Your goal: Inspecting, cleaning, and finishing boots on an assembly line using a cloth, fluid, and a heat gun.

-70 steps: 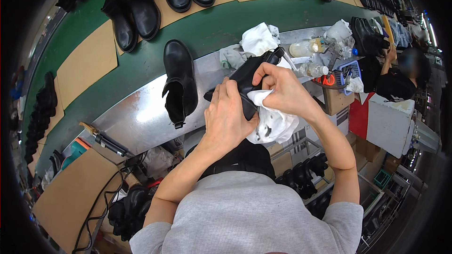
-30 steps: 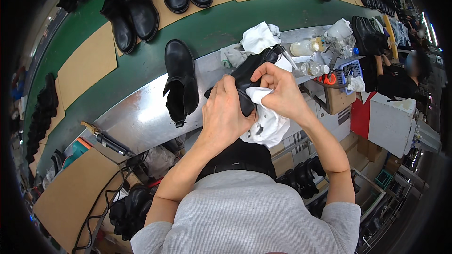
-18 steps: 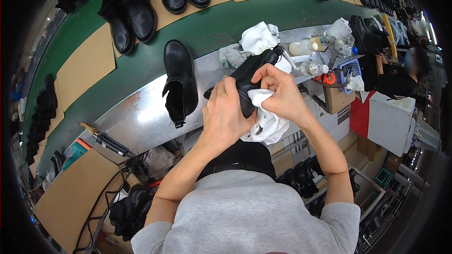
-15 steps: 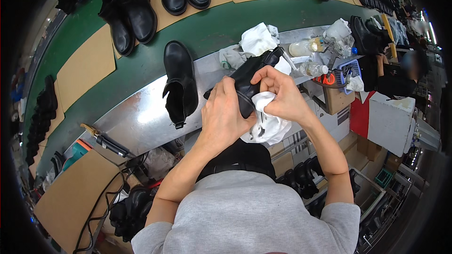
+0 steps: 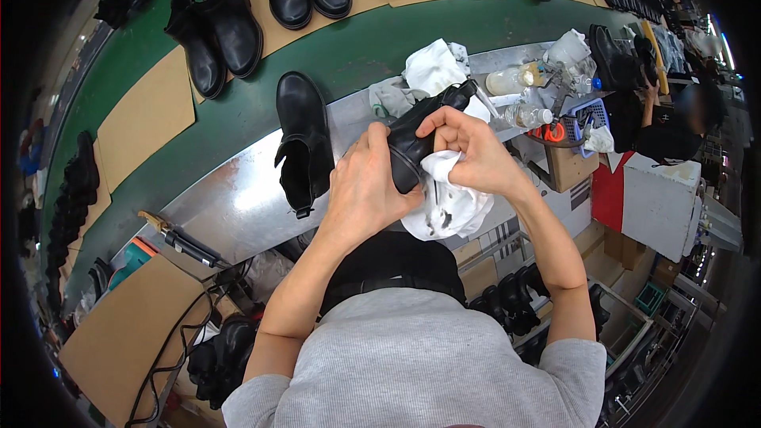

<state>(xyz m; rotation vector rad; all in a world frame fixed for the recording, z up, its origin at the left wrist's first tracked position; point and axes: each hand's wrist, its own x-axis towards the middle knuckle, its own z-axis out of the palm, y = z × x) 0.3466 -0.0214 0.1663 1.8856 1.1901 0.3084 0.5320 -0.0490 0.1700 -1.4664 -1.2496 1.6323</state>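
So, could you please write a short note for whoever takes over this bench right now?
Left hand: grips the black boot, held up over the metal bench.
Right hand: presses a stained white cloth against the boot.
Nearby: a second black boot stands on the bench to the left; spare rags and bottles lie behind.
Done: the cloth is already smudged dark from wiping.
Left: how much of the boot is clean cannot be told; the second boot is untouched.

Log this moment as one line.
left hand: grips black boot | right hand: presses white cloth on boot | second boot: lying on bench
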